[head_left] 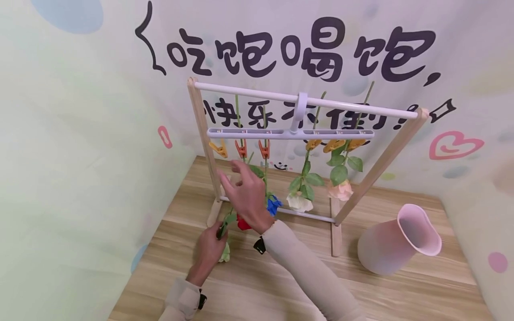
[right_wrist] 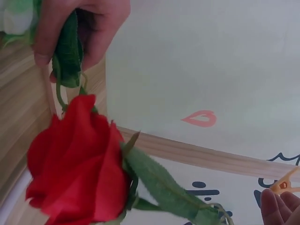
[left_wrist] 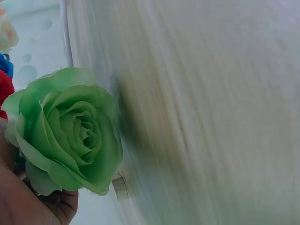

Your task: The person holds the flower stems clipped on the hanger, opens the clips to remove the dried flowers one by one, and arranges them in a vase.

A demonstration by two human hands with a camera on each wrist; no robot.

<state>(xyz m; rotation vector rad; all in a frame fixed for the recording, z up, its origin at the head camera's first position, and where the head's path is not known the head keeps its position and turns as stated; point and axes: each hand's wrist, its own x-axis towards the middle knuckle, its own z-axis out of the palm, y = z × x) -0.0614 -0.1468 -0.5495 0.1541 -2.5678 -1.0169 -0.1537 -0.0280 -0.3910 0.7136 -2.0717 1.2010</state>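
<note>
In the head view my left hand [head_left: 209, 249] grips a green rose by its leafy stem, low beside the rack's left leg. Its pale green bloom [left_wrist: 75, 133] hangs head down near the tabletop, filling much of the left wrist view. My right hand [head_left: 246, 194] is raised in front of the rack's left side, fingers apart, just below a yellow-orange clip [head_left: 218, 149]; I see nothing held in it. A red rose [right_wrist: 77, 168] hangs behind my right wrist, partly hidden in the head view. A blue rose [head_left: 274, 205] hangs beside it.
A wooden rack with a white top bar [head_left: 257, 92] carries a lilac clip hanger [head_left: 281, 133]. A white rose [head_left: 299, 203] and a pink rose [head_left: 341, 191] hang head down from its right side. A pink vase [head_left: 381, 249] stands at the right on the wooden table [head_left: 257, 290].
</note>
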